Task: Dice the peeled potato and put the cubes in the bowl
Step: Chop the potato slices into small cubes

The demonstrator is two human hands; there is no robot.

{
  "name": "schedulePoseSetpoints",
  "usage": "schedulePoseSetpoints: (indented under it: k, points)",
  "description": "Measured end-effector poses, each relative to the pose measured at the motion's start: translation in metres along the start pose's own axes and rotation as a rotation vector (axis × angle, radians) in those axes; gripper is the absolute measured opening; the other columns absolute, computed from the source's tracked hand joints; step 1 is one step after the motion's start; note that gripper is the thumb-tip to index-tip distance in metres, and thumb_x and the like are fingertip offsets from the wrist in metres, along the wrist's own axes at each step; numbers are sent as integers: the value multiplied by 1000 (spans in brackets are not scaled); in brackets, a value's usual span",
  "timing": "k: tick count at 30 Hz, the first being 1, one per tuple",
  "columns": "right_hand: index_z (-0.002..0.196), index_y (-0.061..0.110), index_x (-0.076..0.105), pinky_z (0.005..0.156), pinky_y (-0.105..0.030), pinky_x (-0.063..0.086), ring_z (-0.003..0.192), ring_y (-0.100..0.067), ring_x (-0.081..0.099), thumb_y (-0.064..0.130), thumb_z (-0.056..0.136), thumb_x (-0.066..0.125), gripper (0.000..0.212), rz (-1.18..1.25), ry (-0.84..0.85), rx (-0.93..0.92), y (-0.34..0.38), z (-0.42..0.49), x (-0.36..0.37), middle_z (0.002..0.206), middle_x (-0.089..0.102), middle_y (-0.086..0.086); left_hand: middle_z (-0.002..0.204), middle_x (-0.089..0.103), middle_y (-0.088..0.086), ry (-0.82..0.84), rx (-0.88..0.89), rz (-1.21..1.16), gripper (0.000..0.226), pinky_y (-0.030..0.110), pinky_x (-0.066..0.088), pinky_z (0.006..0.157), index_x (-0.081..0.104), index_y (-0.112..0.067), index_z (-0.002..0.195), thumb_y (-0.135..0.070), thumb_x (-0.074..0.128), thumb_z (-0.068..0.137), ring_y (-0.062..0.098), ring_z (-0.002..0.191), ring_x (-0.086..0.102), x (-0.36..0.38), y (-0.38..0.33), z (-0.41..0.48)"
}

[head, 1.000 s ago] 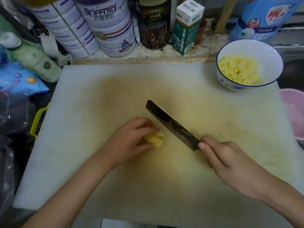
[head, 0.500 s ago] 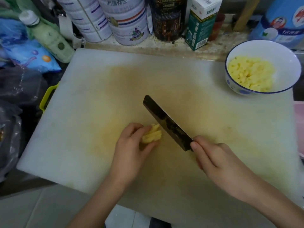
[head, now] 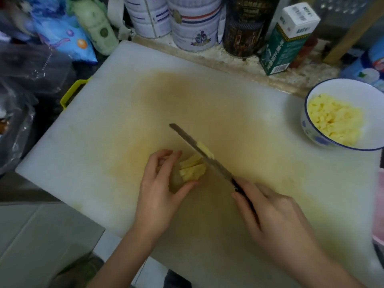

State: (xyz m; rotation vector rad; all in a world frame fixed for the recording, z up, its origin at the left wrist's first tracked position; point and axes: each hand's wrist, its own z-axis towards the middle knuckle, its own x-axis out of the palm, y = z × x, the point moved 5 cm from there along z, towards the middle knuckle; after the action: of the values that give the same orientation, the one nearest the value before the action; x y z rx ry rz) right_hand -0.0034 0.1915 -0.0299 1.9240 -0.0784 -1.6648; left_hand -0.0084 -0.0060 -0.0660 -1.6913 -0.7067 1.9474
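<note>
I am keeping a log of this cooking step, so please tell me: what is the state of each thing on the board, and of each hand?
Pale yellow potato piece, cut into strips, not yet diced.
Dark-bladed steel knife, standing on edge beside the potato piece.
Left hand, holds the potato piece.
Right hand, grips the knife handle.
White blue-rimmed ceramic bowl, upright, partly filled with potato cubes.
White plastic cutting board, stained yellow.

Single head view, worn above the cutting board (head: pixel 104 142), facing steeply down and forward toward 12 o'clock. Close range: board fills most of frame. Tins (head: pixel 193 28) at 12 o'clock, bowl (head: pixel 308 129) at 3, floor (head: pixel 31 235) at 7. Wide-angle.
</note>
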Motion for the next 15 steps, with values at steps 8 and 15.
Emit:
schedulePoseSetpoints:
  k: [8,15]
  points:
    - [117,15,65,41,-31,47,50,-23,57,42,93,45,41,-87,-24,-201,-16,3,-12,69,57,2,108,57,9,-239,221,100,29,26,46,82,67,-3,108,-26,58,92,21,97,54,-33,-7,8]
    - [114,15,68,41,-30,44,51,-21,55,43,92,47,42,-199,33,-336,-28,14,-38,68,56,3,113,63,-5,472,429,98,42,23,40,86,68,-19,119,-44,61,85,12,101,51,-21,-23,70]
